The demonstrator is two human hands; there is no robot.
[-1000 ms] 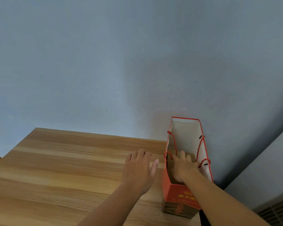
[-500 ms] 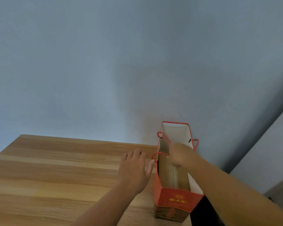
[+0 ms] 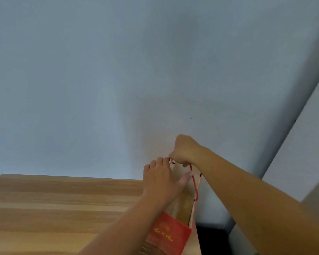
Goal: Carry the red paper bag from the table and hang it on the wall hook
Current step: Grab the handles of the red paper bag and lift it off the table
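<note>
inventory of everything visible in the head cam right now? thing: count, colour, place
paper bag: 1, red outside with yellow print, pale inside, at the right end of the table, bottom centre of view
cord handles: red; one runs from the right hand down to the bag's right wall, the rest bunched at the hands, count unclear
table: 1, light wood grain, lower left, against the wall
wall: 1, pale blue-grey, fills the upper view; no hook in view
side wall or panel: 1, off-white, right edge
dark gap: 1, black, below right of the bag
left hand: 1, fingers spread, on the bag's upper left edge
right hand: 1, fisted around the cord handles above the bag
</note>
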